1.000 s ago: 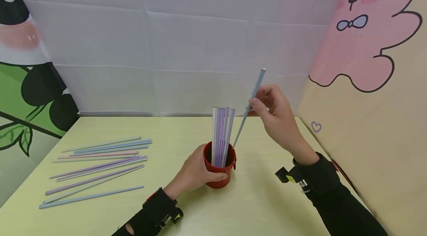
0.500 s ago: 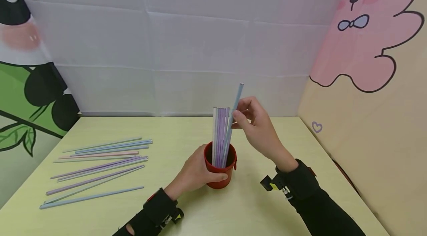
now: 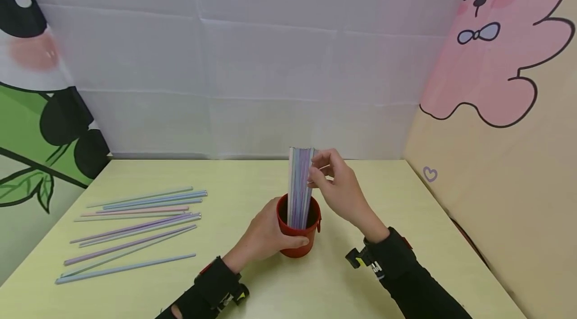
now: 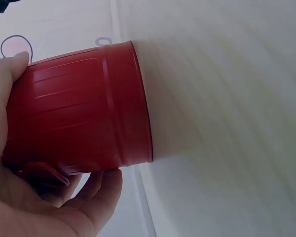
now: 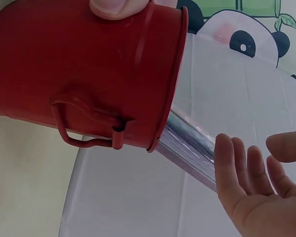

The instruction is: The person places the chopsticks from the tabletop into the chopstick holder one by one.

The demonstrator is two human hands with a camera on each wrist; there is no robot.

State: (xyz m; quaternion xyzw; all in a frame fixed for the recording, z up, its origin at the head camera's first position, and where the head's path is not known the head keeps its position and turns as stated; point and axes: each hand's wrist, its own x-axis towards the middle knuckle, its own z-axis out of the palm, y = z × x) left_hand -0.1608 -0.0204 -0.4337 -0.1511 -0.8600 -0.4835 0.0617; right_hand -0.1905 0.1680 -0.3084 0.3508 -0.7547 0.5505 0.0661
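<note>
My left hand [image 3: 260, 233] grips a small red metal bucket [image 3: 313, 233] from its left side, thumb across the front. The bucket stands upright on the table, and in the left wrist view its red wall [image 4: 74, 103] fills much of the picture. A bundle of thin pastel sticks [image 3: 298, 184], mostly purple, white and blue, stands in it. My right hand [image 3: 339, 189] is at the upper right side of the bundle. In the right wrist view its fingers [image 5: 226, 168] and thumb stand apart, beside the sticks [image 5: 185, 143]; whether they touch is unclear.
Several loose pastel sticks [image 3: 130, 269] lie spread on the left of the pale yellow table [image 3: 243, 179]. A whitish cloth wall [image 3: 270, 58] rises behind it, and a printed panel [image 3: 487, 174] borders the right. A handle [image 5: 84, 143] hangs on the bucket's side.
My right hand has moved left and down, bringing the blue stick into the bucket among the others, and its fingers have let go. The left hand keeps its grip on the bucket.
</note>
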